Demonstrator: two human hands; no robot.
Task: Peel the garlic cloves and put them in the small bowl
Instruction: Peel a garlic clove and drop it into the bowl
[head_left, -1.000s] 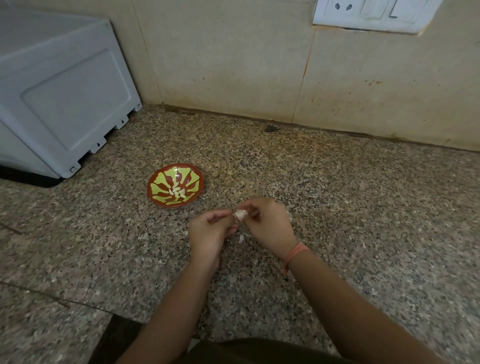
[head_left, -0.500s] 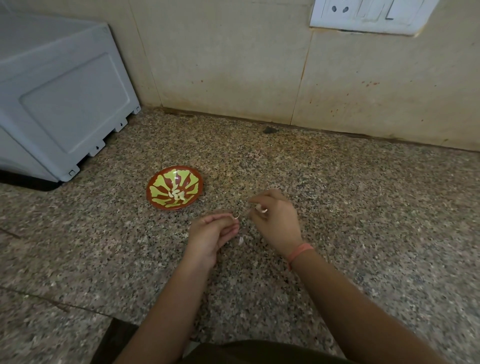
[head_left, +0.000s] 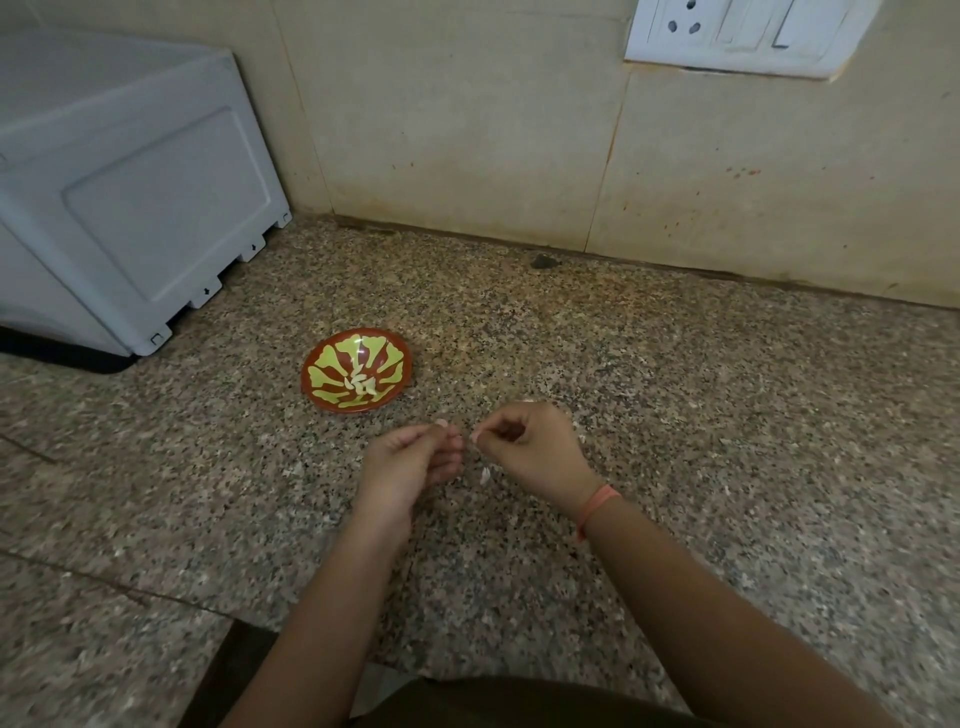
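Right hand (head_left: 530, 448) pinching garlic piece (head_left: 474, 437), axis unclear, small bowl (head_left: 311, 366) beyond

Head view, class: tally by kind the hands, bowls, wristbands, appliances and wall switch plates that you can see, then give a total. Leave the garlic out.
Hands: 2 (left hand, right hand)
Bowl: 1
Wristband: 1
Grey appliance: 1
Switch plate: 1
Total: 6

No text, brand or number is readable anywhere; the grey appliance (head_left: 130, 208) at far left bears two tiny dark marks (too small to make out).
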